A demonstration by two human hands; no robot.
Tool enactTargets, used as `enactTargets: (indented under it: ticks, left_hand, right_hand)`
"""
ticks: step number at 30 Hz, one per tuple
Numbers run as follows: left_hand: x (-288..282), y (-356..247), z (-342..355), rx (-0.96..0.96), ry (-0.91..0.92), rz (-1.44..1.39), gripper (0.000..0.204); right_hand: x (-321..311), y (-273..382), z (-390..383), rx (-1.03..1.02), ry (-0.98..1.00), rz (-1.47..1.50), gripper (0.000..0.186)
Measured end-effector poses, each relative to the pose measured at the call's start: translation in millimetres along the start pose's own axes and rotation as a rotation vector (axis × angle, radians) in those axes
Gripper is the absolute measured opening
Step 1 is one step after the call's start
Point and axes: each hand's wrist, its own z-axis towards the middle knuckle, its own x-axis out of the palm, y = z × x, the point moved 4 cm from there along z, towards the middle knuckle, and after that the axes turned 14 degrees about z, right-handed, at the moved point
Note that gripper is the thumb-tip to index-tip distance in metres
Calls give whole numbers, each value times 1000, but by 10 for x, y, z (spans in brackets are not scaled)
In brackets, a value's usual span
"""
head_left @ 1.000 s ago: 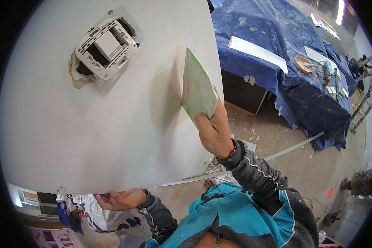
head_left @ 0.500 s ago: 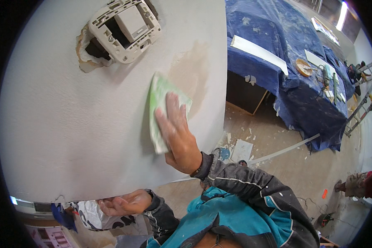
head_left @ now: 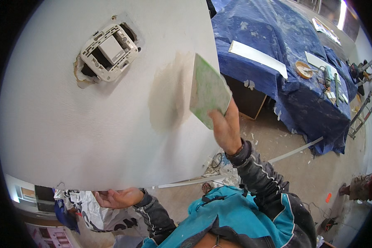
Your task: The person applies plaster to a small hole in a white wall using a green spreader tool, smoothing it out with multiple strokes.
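My right hand (head_left: pixel 227 130) grips a dusty green sheet of sandpaper (head_left: pixel 211 91), with the thumb across its face. The sandpaper is tilted up near the right edge of the white wall (head_left: pixel 70 140); whether it touches the wall I cannot tell. To its left is a damp-looking beige patch (head_left: pixel 165 99) on the wall. Farther up and left, a light switch (head_left: pixel 111 49) without a cover plate sits crooked over a ragged hole (head_left: pixel 82 76). My left hand (head_left: pixel 120 198) is at the wall's lower edge, fingers loosely extended and partly hidden, with nothing visible in it.
A blue, plaster-spotted sheet (head_left: pixel 260 25) drapes a table at right. On it lie a white board (head_left: pixel 258 59), an orange bowl (head_left: pixel 304 70) and several tools. A ladder (head_left: pixel 363 111) and another person's leg (head_left: pixel 357 188) are farther right. A white plastic bag (head_left: pixel 99 215) is lower left.
My right hand has moved right and slightly up, turning the sandpaper from flat on the wall to tilted with its green face showing. My left hand stays at the lower edge. The view has shifted.
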Motion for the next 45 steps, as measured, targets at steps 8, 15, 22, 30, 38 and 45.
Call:
enactTargets:
  ticks: [8,15,22,30,38,45]
  left_hand:
    - [-50,178,-40,1,36,116,31]
    - [-78,184,-81,-43,41,157,29]
    - [-9,-149,49,399,91,426,37]
    - [21,-121,91,398,116,317,40]
    - [42,61,-14,-339,-61,-162,45]
    - [20,56,-8,-317,-70,-137,46]
  right_hand:
    - [345,98,267,-13,21,134,68]
    - [600,122,199,-146,125,-127,75]
    - [759,-20,-197,-210,280,-215,78]
    - [623,-391,-530,-368,671,-446,81]
    - [-63,-447,-743,-633,1094,-783,53]
    - [-530,-493,-837,-130,-18,-59,35]
